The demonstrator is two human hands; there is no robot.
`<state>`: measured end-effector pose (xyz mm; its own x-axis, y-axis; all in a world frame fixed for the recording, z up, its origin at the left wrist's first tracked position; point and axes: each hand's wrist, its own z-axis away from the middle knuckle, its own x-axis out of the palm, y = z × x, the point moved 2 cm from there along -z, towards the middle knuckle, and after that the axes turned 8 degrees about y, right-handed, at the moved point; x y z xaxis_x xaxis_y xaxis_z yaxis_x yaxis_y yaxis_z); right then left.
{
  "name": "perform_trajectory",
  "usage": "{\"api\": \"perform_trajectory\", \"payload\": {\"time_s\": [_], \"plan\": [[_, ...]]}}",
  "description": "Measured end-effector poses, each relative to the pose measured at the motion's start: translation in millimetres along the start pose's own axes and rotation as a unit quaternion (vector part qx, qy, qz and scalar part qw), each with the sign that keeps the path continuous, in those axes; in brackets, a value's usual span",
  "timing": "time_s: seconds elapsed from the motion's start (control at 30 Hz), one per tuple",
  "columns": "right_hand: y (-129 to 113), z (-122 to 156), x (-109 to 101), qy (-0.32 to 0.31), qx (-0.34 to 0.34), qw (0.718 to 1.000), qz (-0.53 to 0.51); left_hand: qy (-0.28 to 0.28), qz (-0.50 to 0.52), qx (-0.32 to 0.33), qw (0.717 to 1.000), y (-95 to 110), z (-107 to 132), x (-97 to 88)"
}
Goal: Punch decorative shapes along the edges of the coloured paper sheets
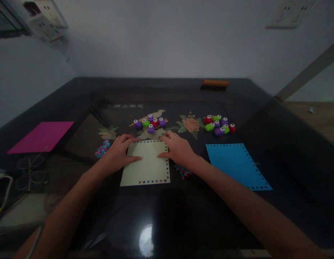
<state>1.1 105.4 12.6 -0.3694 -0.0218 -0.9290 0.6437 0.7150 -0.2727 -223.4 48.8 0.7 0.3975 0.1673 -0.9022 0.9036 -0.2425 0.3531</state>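
Observation:
A pale cream sheet of paper (146, 167) lies flat on the dark table in front of me. Small dark dots run along its top, right and part of its bottom edge; whether they are stuck-on bits or holes I cannot tell. My left hand (119, 153) rests on its upper left corner, thumb and fingers spread. At the upper right corner lies my right hand (179, 149), its thumb on the sheet and its fingers apart at the top edge. Tiny pink, blue and white bits form a pile (102, 148) beside my left hand. Another such pile (183, 171) sits under my right wrist.
A blue sheet (231, 165) with dotted edges lies to the right, a magenta sheet (42, 137) to the left. Two clusters of small coloured pieces with white round tops, one left (150, 124) and one right (219, 125), stand behind. Glasses (30, 172) and a brown roll (215, 83) are farther out.

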Motion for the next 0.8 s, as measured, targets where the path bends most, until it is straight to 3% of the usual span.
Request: {"api": "perform_trajectory", "payload": {"time_s": [0.43,0.6,0.8], "plan": [[-1.3,1.3,-4.5,0.008,0.004,1.000,-0.020,-0.014,0.008,-0.035,0.999,8.0,-2.9,-4.1],[1.2,0.5,0.4,0.025,0.032,0.997,-0.064,-0.016,0.048,-0.079,0.996,6.5,-1.5,-5.2],[5.3,-5.2,0.6,0.023,0.088,0.984,-0.152,0.029,0.159,-0.168,0.972,-0.2,-4.5,-12.6]]}}
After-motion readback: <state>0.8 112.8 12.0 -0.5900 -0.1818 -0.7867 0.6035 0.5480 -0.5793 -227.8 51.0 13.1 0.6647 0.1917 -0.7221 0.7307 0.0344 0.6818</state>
